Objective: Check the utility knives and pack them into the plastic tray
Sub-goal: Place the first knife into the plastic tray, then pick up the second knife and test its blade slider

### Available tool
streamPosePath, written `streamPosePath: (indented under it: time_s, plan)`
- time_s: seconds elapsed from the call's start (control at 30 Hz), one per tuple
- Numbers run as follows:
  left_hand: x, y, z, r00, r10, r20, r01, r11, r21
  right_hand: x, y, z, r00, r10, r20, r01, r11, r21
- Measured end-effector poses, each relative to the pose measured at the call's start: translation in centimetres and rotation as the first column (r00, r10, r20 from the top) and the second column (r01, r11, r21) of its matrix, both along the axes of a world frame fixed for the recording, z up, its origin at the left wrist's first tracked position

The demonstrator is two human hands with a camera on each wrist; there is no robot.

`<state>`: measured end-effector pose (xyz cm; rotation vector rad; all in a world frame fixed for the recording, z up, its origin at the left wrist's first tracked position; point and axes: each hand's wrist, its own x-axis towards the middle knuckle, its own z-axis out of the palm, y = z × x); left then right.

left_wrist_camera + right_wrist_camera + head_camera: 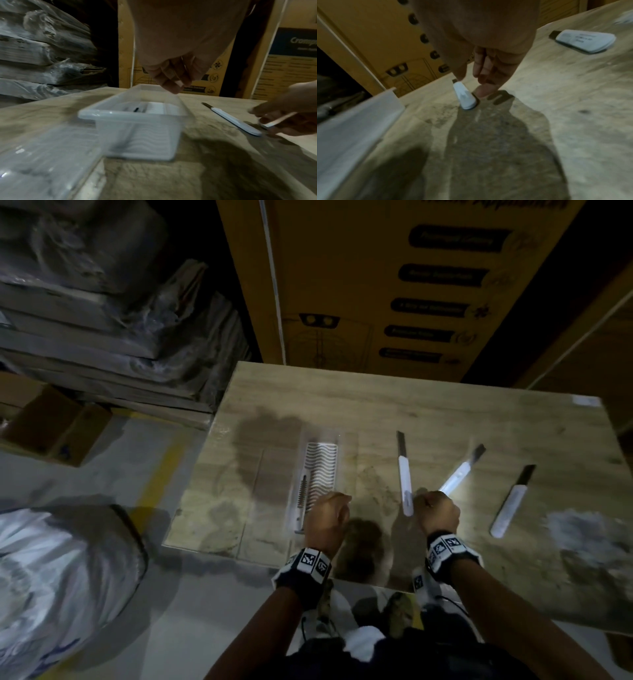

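A clear plastic tray [320, 438] [89, 112] [359, 115] lies lengthwise on the wooden table, with one white utility knife [300, 501] [137, 108] along its left side. My left hand [329, 508] [173, 86] hovers curled over the tray's near right corner and holds nothing. Right of the tray lie three more white knives: an upright one [404, 477] [235, 120] [465, 98], a slanted one [457, 477] [278, 120], and a far-right one [510, 505] [585, 40]. My right hand [436, 508] [471, 86] is down at the near ends of the first two. Its thumb touches the upright handle and its fingers curl round the slanted one's end.
A tall yellow carton [376, 285] stands against the table's far edge [411, 381]. Wrapped stacks [102, 302], a small cardboard box [51, 429] and a white sack [51, 577] sit on the floor to the left. A clear plastic sheet [42, 155] lies left of the tray.
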<state>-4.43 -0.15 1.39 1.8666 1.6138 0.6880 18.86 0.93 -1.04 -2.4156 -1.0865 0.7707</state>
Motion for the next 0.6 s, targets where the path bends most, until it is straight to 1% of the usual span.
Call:
streamPosePath:
  time_s: [0.13,0.2,0.3,0.37,0.47,0.53,0.6]
  plan:
    - [3.6,-2.2,-1.2,0.996,-0.032,-0.084,0.029,0.999,-0.030,1.5,0.3,-1.6,0.980,0.199,0.017,-0.197,0.978,-0.062]
    - [5.1,-2.7,-1.2,0.994,0.002,-0.112,-0.008,0.998,-0.060,1.8,0.2,-2.1,0.957,0.287,0.043,-0.282,0.955,-0.097]
    - [7.0,-3.3,0.0,0.993,0.080,-0.092,-0.090,0.989,-0.117,2.6,0.4,-2.0,0.927,0.373,-0.036,-0.375,0.920,-0.117]
    - [8.1,-3.4,-0.1,0.989,0.127,-0.078,-0.134,0.985,-0.105,3.6,0.4,-1.9,0.913,0.402,-0.077,-0.408,0.907,-0.106]
    - [9.5,-3.2,-0.1,0.974,0.221,-0.046,-0.225,0.968,-0.112,5.6,-0.3,-1.3,0.895,0.436,-0.099,-0.444,0.892,-0.082]
    - [10.5,-2.7,0.6,0.964,0.264,-0.024,-0.265,0.957,-0.115,7.3,-0.8,-0.4,0.906,0.398,-0.141,-0.405,0.914,-0.019]
    - [11.3,-2.1,1.2,0.965,0.262,0.009,-0.260,0.960,-0.107,8.9,-1.4,1.0,0.899,0.346,-0.269,-0.337,0.938,0.079]
